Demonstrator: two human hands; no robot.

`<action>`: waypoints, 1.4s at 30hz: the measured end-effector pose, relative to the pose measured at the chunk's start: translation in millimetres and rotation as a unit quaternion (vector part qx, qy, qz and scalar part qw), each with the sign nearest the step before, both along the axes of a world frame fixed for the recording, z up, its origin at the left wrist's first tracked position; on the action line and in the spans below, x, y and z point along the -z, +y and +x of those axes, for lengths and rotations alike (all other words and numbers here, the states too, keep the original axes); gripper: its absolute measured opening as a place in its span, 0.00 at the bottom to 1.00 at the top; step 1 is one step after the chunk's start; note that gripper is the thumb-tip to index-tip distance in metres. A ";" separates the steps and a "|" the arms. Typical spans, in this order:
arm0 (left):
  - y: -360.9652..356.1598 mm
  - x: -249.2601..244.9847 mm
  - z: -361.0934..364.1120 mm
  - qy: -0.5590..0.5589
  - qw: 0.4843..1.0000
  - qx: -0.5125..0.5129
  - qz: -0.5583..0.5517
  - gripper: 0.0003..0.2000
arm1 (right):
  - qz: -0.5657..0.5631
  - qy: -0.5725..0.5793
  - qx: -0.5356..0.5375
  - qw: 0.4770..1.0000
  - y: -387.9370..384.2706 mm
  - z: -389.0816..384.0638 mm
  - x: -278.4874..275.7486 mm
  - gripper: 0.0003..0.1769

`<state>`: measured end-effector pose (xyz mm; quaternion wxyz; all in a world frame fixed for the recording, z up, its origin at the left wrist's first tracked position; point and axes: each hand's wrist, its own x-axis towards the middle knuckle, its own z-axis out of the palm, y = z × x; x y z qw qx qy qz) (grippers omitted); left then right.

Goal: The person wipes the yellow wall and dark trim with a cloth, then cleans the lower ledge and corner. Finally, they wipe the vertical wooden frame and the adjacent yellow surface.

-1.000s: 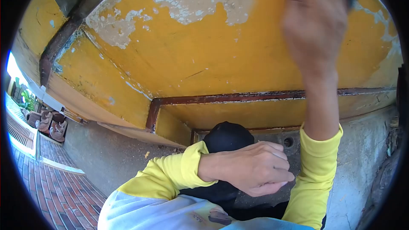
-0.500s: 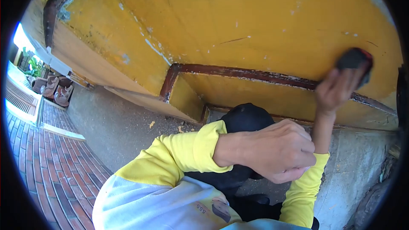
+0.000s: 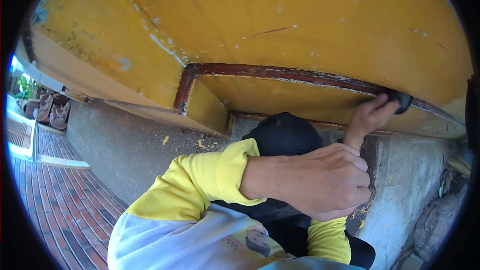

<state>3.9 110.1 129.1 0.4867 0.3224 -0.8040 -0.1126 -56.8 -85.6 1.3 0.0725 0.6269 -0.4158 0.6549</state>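
Observation:
My right hand (image 3: 370, 117) grips a small dark pad (image 3: 401, 102), pressed at the brown trim ledge (image 3: 310, 75) along the foot of a yellow wall (image 3: 300, 25). The pad's far side is hidden against the ledge. My left hand (image 3: 325, 182) is closed in a fist, back of the hand upward, in front of my body; nothing sticks out of it. Its forearm comes from a rolled yellow sleeve (image 3: 222, 170) and crosses over my dark-clothed knee (image 3: 282, 132).
White chips and scratches mark the wall. A yellow projecting block (image 3: 105, 40) stands at left. Below lie a grey floor (image 3: 130, 125) with crumbs, red brick paving (image 3: 55, 200) and, at right, a concrete slab (image 3: 400, 185) beside rocks (image 3: 440, 220). Footwear (image 3: 52, 110) sits far left.
My right hand has brought the dark pad down and left from the wall face to the brown ledge. The view has shifted slightly; my left fist stays nearly in place.

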 end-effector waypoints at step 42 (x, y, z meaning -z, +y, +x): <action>-20.8 -13.7 -26.0 -0.218 0.953 -0.047 0.207 0.08 | 0.098 -0.257 -0.095 0.957 -49.6 -34.2 -46.0 0.43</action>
